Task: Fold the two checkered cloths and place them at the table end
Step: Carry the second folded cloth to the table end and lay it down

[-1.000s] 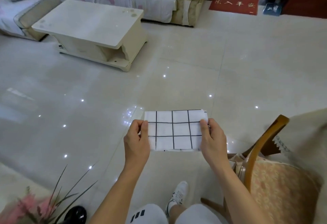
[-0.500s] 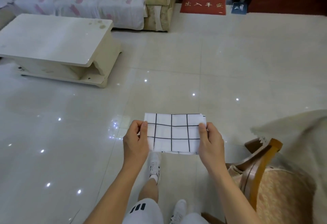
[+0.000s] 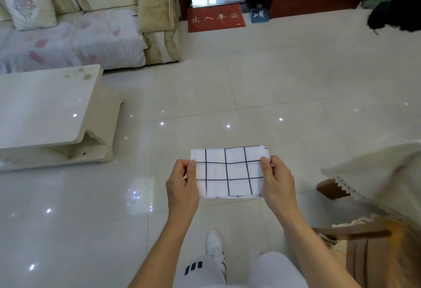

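Observation:
A folded white cloth with a black grid (image 3: pixel 229 171) is held flat in the air in front of me, above the tiled floor. My left hand (image 3: pixel 182 185) pinches its left edge, thumb on top. My right hand (image 3: pixel 276 180) pinches its right edge the same way. The cloth is a small rectangle, several layers thick at its right end. A table with a cream lace-edged cover (image 3: pixel 385 173) reaches into view at the right. Only one checkered cloth is in sight.
A wooden chair with a padded seat (image 3: pixel 364 249) stands at the lower right by the table. A low white coffee table (image 3: pixel 45 110) is on the left, a sofa (image 3: pixel 91 37) behind it. A red doormat (image 3: pixel 216 17) lies at the far doorway.
I have walked and turned to the right; the coffee table and sofa have slid left in view. Both hands still hold the folded cloth the same way.

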Tool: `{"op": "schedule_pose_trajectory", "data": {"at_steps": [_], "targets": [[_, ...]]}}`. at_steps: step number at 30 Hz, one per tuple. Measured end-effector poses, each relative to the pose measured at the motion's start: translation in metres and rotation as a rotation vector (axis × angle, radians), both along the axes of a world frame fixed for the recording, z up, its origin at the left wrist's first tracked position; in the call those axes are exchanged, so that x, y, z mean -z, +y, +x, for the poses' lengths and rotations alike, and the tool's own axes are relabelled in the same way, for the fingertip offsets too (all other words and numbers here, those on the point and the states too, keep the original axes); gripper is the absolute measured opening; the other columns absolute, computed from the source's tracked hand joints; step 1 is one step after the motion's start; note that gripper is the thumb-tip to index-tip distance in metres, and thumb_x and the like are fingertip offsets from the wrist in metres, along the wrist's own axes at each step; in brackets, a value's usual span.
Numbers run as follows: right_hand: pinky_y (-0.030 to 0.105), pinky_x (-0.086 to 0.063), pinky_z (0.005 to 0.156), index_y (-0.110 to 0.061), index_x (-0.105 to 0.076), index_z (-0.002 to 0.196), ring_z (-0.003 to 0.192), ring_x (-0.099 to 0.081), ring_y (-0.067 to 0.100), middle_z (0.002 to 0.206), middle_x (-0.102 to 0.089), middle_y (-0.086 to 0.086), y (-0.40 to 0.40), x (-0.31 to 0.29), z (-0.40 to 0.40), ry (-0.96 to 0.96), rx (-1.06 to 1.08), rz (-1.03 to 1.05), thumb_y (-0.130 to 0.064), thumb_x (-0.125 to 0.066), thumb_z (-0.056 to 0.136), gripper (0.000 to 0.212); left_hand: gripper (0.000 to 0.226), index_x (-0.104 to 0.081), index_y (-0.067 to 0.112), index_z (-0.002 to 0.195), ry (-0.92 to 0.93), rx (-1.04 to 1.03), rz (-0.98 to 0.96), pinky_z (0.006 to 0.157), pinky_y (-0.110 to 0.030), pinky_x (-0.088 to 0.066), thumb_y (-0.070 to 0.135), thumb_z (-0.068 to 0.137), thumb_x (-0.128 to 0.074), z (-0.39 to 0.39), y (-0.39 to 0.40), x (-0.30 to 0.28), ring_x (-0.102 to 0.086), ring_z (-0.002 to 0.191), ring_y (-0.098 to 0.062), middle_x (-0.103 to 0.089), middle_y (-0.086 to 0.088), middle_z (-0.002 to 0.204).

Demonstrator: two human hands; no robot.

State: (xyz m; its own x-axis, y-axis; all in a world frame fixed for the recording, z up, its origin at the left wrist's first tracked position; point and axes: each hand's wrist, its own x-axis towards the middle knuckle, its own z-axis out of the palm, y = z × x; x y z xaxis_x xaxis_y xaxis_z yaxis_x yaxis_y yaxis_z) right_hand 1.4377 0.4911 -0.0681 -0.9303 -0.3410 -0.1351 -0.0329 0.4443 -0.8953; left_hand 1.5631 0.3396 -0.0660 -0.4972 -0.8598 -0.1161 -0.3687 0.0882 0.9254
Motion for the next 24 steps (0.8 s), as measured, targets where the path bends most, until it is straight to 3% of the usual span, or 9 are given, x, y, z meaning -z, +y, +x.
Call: {"op": "schedule_pose_trajectory", "data": {"at_steps": [4,6,11,15,19,24], "targets": [[0.026,-0.031,0.054,-0.007,-0.046,0.076,0.062,-0.039,0.013,0.067,-0.047,0.003,-0.011,0.0,-0.02,-0.009,0.078,0.007,-0.031,-0.043,0.105,0.038,0.024,-0.056,0.016,0.083,0.013,0.087,0.012,0.057,-0.021,-0.038,0.026,0.103,-0.048,-0.034,-0.021,0.001,-0.043,0.06,-0.005,-0.055,-0.002,0.072],[0.03,-0.033,0.057,-0.011,-0.046,0.075,0.062,-0.04,0.013,0.067,-0.048,0.002,-0.012,-0.002,-0.034,-0.011,0.124,0.007,-0.03,-0.043,0.105,0.036,0.024,-0.057,0.015,0.084,0.024,0.139,0.024,0.056,-0.021,-0.039,0.027,0.103,-0.048,-0.055,-0.027,0.001,-0.044,0.061,-0.006,-0.056,-0.004,0.072],[0.026,-0.03,0.055,-0.017,-0.04,0.069,0.06,-0.036,0.011,0.064,-0.041,-0.003,-0.01,-0.002,-0.077,0.018,0.212,0.011,-0.027,-0.044,0.105,0.037,0.024,-0.057,0.018,0.084,0.014,0.224,0.037,0.057,-0.02,-0.04,0.028,0.103,-0.048,-0.114,-0.033,0.003,-0.048,0.064,-0.008,-0.06,-0.008,0.078],[0.018,-0.032,0.051,-0.021,-0.042,0.069,0.055,-0.039,0.004,0.061,-0.042,-0.007,-0.006,0.004,-0.125,0.03,0.276,-0.035,-0.022,-0.045,0.105,0.036,0.023,-0.057,0.018,0.085,0.0,0.287,0.028,0.056,-0.022,-0.04,0.029,0.103,-0.047,-0.173,-0.034,0.007,-0.049,0.066,-0.009,-0.062,-0.012,0.082],[0.025,-0.029,0.054,-0.012,-0.044,0.071,0.056,-0.036,0.007,0.062,-0.041,-0.003,0.003,0.014,-0.188,0.041,0.335,-0.048,-0.023,-0.045,0.105,0.035,0.024,-0.056,0.017,0.086,-0.01,0.357,0.003,0.058,-0.026,-0.04,0.031,0.103,-0.046,-0.246,-0.029,0.007,-0.047,0.066,-0.012,-0.06,-0.014,0.081],[0.024,-0.027,0.053,-0.022,-0.037,0.068,0.055,-0.032,0.006,0.06,-0.034,-0.009,0.026,0.013,-0.264,0.035,0.455,-0.074,-0.023,-0.046,0.104,0.038,0.024,-0.056,0.015,0.086,-0.026,0.455,-0.015,0.059,-0.024,-0.04,0.028,0.104,-0.047,-0.34,-0.01,0.006,-0.046,0.065,-0.009,-0.057,-0.009,0.075]]}}
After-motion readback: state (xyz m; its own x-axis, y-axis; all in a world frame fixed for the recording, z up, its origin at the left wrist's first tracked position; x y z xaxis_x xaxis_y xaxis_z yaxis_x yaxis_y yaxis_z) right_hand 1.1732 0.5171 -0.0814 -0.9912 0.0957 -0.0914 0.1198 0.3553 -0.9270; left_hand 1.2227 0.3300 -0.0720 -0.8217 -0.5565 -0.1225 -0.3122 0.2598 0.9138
